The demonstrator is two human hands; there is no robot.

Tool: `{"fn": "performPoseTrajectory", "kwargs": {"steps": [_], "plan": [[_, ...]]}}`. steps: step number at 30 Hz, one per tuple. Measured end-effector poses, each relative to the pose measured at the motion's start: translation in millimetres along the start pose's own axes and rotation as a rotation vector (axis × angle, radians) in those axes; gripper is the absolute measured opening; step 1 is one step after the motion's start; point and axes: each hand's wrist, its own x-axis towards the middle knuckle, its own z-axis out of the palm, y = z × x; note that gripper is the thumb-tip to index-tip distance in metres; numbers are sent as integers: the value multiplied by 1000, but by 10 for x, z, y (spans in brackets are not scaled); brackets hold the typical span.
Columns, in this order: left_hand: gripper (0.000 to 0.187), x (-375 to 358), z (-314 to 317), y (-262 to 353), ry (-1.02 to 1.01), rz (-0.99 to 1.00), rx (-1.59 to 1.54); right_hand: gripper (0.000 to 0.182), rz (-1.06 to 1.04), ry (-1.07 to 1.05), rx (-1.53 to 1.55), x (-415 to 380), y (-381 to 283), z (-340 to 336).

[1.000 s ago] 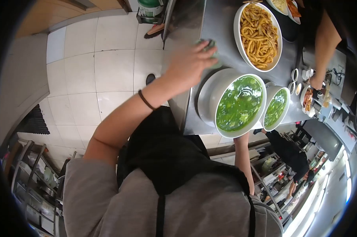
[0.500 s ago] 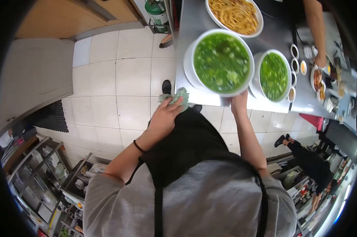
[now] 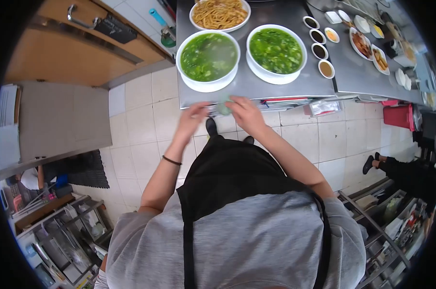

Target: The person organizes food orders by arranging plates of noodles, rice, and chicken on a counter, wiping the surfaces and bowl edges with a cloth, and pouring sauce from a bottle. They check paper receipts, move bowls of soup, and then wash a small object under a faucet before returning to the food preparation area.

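In front of my apron, at the counter's near edge, my right hand point(image 3: 247, 115) pinches a crumpled pale green cloth point(image 3: 224, 107). Just left of the cloth is my left hand point(image 3: 191, 121), its fingers loosely bent and apart, slightly blurred, with nothing seen in them. Beyond my hands two white bowls stand side by side on the steel counter point(image 3: 256, 94): a left bowl of green soup point(image 3: 208, 57) and a right bowl of green soup point(image 3: 277, 50), both topped with chopped greens. Behind the left one sits a bowl of noodles point(image 3: 220, 13).
Small sauce cups point(image 3: 319, 51) line the counter right of the soup. Farther right are oval dishes of food point(image 3: 361, 43). A wooden door point(image 3: 83, 36) and grey cabinet point(image 3: 64, 115) stand left. Another person's dark-clothed legs point(image 3: 401, 168) and a red bin point(image 3: 398, 117) are at right.
My right hand has left the soup bowl and come to the cloth, which my left hand held before. Both soup bowls now sit flat, side by side. The co-worker's arm over the counter is gone.
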Motion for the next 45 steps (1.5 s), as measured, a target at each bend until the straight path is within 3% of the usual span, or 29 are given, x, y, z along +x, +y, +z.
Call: {"fn": "performPoseTrajectory", "kwargs": {"steps": [1, 3, 7, 14, 16, 18, 21, 25, 29, 31, 33, 34, 36, 37, 39, 42, 45], "plan": [[25, 64, -119, -26, 127, 29, 37, 35, -18, -58, -109, 48, 67, 120], [25, 158, -285, 1, 254, 38, -148, 36, -252, -128, -236, 123, 139, 365], [27, 370, -358, 116, 428, 133, -119, 41, -240, -115, -170, 29, 372, 420], [41, 821, -534, 390, 439, 90, -149, 56, 111, 50, -345, -703, 1087, -731], [46, 932, -575, 547, 273, 30, -169, 55, 172, 104, -381, -823, 1131, -901], [46, 920, -519, 745, 213, 28, -89, 55, 443, 150, -413, -810, 1000, -1057], [50, 1081, -609, 770, 108, 38, 12, 53, 519, 166, 268, -300, 513, -772], [58, 1094, -608, 692, 104, 26, -21, 53, 338, 445, 321, 438, 482, -181], [59, 990, -457, 606, 183, 50, -100, 50, 419, 413, 301, 503, 364, 82], [58, 973, -405, 554, 237, 65, -110, 52, 560, 247, 358, 351, 146, 179], [58, 966, -372, 518, 242, 77, -133, 50, 370, 225, 398, 243, -18, 453], [59, 940, -354, 504, 255, 84, -157, 50, 371, 227, 396, 253, -94, 481], [60, 908, -329, 504, 264, 74, -160, 42, 215, -111, 488, 298, -182, 504], [61, 904, -316, 511, 277, 63, -169, 42, 215, -105, 483, 307, -136, 483], [60, 877, -300, 520, 281, 78, -170, 33, -206, -98, -141, 278, 14, 370], [59, 879, -299, 517, 281, 86, -172, 31, -250, -163, -102, -8, 387, 151], [58, 876, -346, 511, 286, 93, -151, 40, -77, -156, -185, -343, 696, -431]]}}
